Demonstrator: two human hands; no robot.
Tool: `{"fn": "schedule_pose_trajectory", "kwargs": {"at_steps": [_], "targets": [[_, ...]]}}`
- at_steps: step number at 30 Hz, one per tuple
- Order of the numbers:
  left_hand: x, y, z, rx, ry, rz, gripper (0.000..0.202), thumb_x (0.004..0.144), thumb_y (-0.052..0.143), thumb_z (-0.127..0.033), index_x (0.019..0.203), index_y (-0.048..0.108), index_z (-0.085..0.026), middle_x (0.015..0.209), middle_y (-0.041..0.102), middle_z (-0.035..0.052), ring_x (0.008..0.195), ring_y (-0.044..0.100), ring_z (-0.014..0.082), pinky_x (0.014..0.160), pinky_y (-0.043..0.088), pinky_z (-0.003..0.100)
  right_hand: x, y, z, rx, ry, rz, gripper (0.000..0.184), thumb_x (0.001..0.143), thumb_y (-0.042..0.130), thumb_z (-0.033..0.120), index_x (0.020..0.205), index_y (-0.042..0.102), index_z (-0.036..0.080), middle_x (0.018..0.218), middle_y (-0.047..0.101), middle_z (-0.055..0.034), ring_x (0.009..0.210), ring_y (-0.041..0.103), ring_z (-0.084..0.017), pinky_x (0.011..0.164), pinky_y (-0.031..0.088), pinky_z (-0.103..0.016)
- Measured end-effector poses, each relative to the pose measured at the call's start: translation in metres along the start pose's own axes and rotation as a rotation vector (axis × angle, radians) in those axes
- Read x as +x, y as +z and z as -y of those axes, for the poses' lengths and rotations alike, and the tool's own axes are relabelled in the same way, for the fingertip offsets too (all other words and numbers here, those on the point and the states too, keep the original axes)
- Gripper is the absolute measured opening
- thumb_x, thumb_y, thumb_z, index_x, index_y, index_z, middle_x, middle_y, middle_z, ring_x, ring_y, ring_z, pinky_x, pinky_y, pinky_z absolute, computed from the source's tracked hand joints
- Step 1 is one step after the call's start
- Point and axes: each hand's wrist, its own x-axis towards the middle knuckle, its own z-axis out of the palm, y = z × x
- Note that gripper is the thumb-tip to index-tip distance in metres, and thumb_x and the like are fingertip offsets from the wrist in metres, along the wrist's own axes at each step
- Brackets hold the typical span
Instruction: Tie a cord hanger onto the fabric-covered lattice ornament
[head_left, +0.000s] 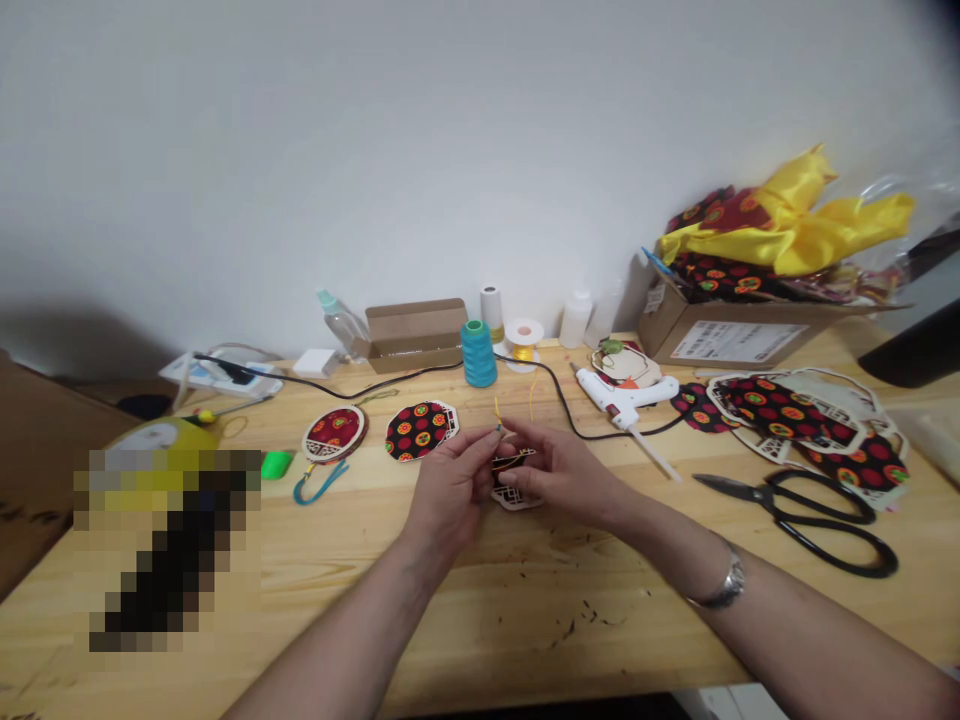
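My left hand (454, 475) is closed in a pinch on a thin yellow cord (496, 407), whose end pokes up above the fingertips. A bit of blue shows at the pinch. Facing it, my right hand (566, 472) has its fingers bent in against the same spot, and more of the cord runs between thumb and fingers. Under both hands is a small pale lattice-edged ornament (517, 497) with dark patterned fabric, partly hidden by them. Just left of the hands lies a fabric-covered octagonal ornament (421, 430).
Behind the hands stand a teal thread cone (478, 355) and a spool of yellow cord (523, 345). A white glue gun (622, 395) and black scissors (795, 510) lie to the right. A round ornament (335, 433) with a blue loop sits left. A black cable (559, 400) crosses the table.
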Motion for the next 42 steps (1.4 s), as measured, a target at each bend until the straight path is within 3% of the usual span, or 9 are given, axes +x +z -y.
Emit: {"fn": "schedule_pose_trajectory", "kwargs": {"at_steps": [4,8,12,16,24,31,35,38,42], "targets": [[0.002,-0.001,0.001,-0.010,0.021,-0.012,0.018,0.061,0.073,-0.022,0.073,0.069,-0.010,0.061,0.065,0.0034,0.035,0.029,-0.0014,0.034,0.019,0.013,-0.001,0.000,0.006,-0.173,-0.064,-0.032,0.038,0.075,0.058,0.022,0.113,0.058,0.018,0.085,0.067,-0.0018,0.076,0.062,-0.016,0.068,0.049,-0.029],[0.002,-0.001,0.002,0.016,0.055,-0.043,0.018,0.062,0.073,-0.024,0.073,0.069,-0.011,0.063,0.067,0.0034,0.035,0.028,-0.0015,0.034,0.019,0.014,-0.002,-0.002,0.006,-0.355,-0.117,-0.200,0.027,0.077,0.058,0.024,0.103,0.064,0.017,0.080,0.069,-0.0025,0.070,0.063,-0.015,0.065,0.049,-0.027],[0.000,0.001,0.002,0.069,0.089,-0.074,0.016,0.062,0.073,-0.024,0.070,0.069,-0.011,0.059,0.065,0.0013,0.036,0.036,0.0011,0.035,0.025,0.015,-0.003,-0.002,0.008,-0.453,-0.184,-0.296,0.014,0.079,0.056,0.023,0.082,0.068,0.017,0.077,0.070,-0.0022,0.070,0.063,-0.014,0.064,0.048,-0.025],[-0.001,0.001,0.002,0.112,0.106,-0.095,0.013,0.063,0.072,-0.024,0.066,0.069,-0.012,0.057,0.065,0.0005,0.038,0.040,0.0029,0.038,0.029,0.017,-0.006,-0.002,0.011,-0.584,-0.276,-0.319,0.013,0.080,0.054,0.018,0.079,0.067,0.018,0.073,0.069,-0.0003,0.066,0.061,-0.012,0.063,0.046,-0.022],[0.004,-0.005,0.000,0.106,0.121,-0.105,0.020,0.066,0.070,-0.029,0.069,0.068,-0.009,0.047,0.053,-0.0032,0.034,0.023,-0.0007,0.034,0.014,0.015,-0.010,0.000,0.007,-0.927,-0.428,-0.226,0.017,0.086,0.048,0.019,0.089,0.064,0.019,0.080,0.067,-0.0019,0.070,0.059,-0.012,0.064,0.040,-0.023],[0.006,-0.005,-0.007,-0.013,0.113,-0.005,0.017,0.068,0.068,-0.024,0.062,0.060,-0.011,0.054,0.051,-0.0032,0.034,0.022,-0.0013,0.034,0.016,0.014,-0.011,-0.003,0.002,-1.241,-0.522,-0.042,0.012,0.085,0.046,0.015,0.087,0.058,0.017,0.080,0.063,-0.0033,0.072,0.053,-0.014,0.064,0.035,-0.025],[0.006,-0.006,-0.009,-0.047,0.129,0.015,0.014,0.068,0.068,-0.021,0.065,0.059,-0.011,0.054,0.049,-0.0044,0.035,0.024,-0.0013,0.033,0.018,0.013,-0.010,0.000,0.007,-1.402,-0.515,0.067,0.010,0.083,0.048,0.015,0.080,0.058,0.018,0.080,0.062,-0.0025,0.076,0.050,-0.016,0.069,0.034,-0.029],[0.005,-0.006,-0.010,-0.059,0.138,0.017,0.013,0.066,0.068,-0.020,0.066,0.059,-0.011,0.055,0.049,-0.0050,0.035,0.025,-0.0013,0.034,0.018,0.012,-0.015,0.008,0.025,-1.592,-0.441,0.117,0.011,0.082,0.049,0.016,0.085,0.059,0.020,0.090,0.062,-0.0032,0.087,0.049,-0.020,0.079,0.034,-0.036],[0.005,-0.006,-0.011,-0.066,0.138,0.019,0.014,0.065,0.069,-0.020,0.066,0.059,-0.011,0.055,0.050,-0.0047,0.036,0.025,-0.0013,0.034,0.018,0.012,-0.040,0.003,0.058,-1.732,-0.253,0.046,0.022,0.077,0.048,0.008,0.095,0.058,0.017,0.102,0.058,-0.0094,0.095,0.050,-0.024,0.082,0.037,-0.037]]}}
